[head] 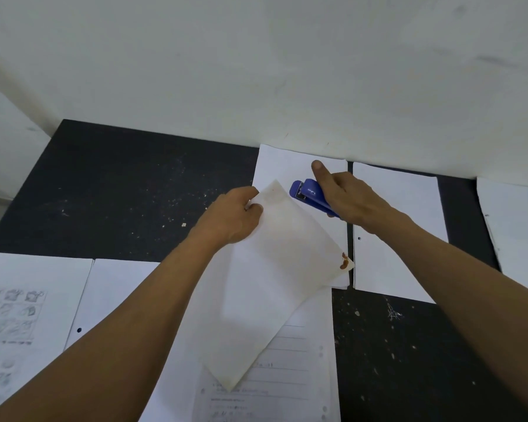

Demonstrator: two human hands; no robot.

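While the left hand [235, 217] pinches the far left edge of a stained sheaf of paper [272, 269], the right hand [348, 199] is wrapped round a blue stapler [310, 194], its forefinger stuck out straight. Both meet over the blank stack [272, 166] that lies against the wall on the black table [119, 184].

From where I stand the job looks about half done. The sheets are gathered and the tool is in hand, but the stapler's mouth sits just beside the sheaf's far corner, not yet over it. I judge the staple is not driven, though any staple would be too small to make out.

The stapler lies on a slant above that stack, its hinge end under the palm and its mouth pointing left and away, toward the sheaf's corner. The sheaf is tilted too. Its long axis runs from over the stack's left half down off the near edge toward the person, across a lined worksheet [293, 360].
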